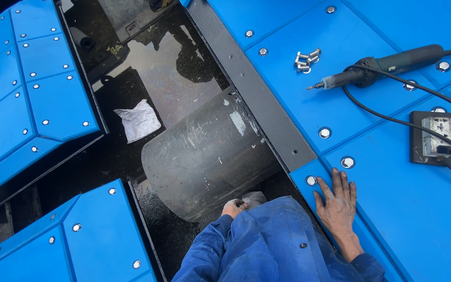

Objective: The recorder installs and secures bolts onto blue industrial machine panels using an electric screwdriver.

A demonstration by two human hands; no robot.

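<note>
My right hand [337,203] lies flat with fingers spread on a blue bolted panel [392,209], just right of a round bolt head [311,180]. Down in the dark gap, my left hand [234,208] is closed on a grey rag [254,198] at the lower edge of a large dark metal cylinder [210,156]. Blue sleeves and my blue-clad knee fill the bottom centre.
A corded die grinder [382,68] and several loose bolts [307,60] lie on the blue panel at upper right. A socket box [434,137] with cables sits at right. A crumpled white paper [138,121] lies in the wet black pit. Blue panels [37,99] border the left.
</note>
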